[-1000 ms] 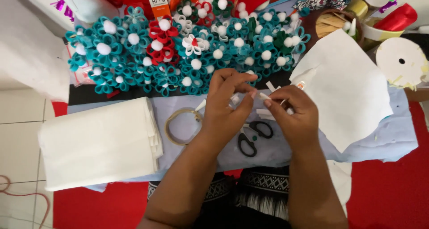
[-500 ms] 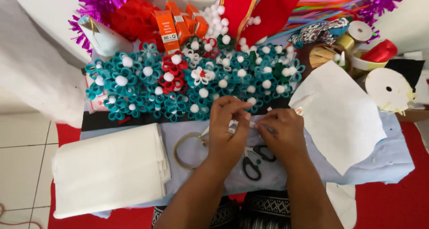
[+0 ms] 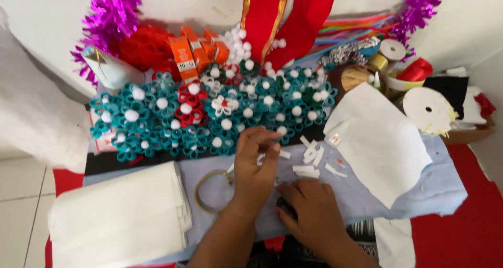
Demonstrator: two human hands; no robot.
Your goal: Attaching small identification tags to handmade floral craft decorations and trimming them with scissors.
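Observation:
My left hand (image 3: pixel 255 166) reaches forward over the pale blue cloth (image 3: pixel 367 200), its fingers curled at the front edge of a mat of teal rolled-paper flowers (image 3: pixel 157 124) with white pompom centres. A thin white paper strip (image 3: pixel 231 167) pokes out from under this hand on both sides. My right hand (image 3: pixel 310 215) lies palm down nearer to me, on top of black scissors (image 3: pixel 284 204) that are mostly hidden. Several cut white paper strips (image 3: pixel 309 160) are scattered just right of my left fingertips. A clear tape ring (image 3: pixel 203 194) lies by my left wrist.
A folded white stack (image 3: pixel 118 218) sits at front left and a loose white sheet (image 3: pixel 380 142) at right. Behind the flowers are orange boxes (image 3: pixel 201 51), red ribbon (image 3: pixel 272 22), purple tinsel (image 3: pixel 110 22), ribbon spools (image 3: pixel 393 51) and a white card disc (image 3: pixel 427 108). The floor shows red (image 3: pixel 461 236).
My hands, which worked a white strip together, have parted. The left moved forward toward the flowers and the right dropped onto the scissors. The view tilted up, showing more of the back.

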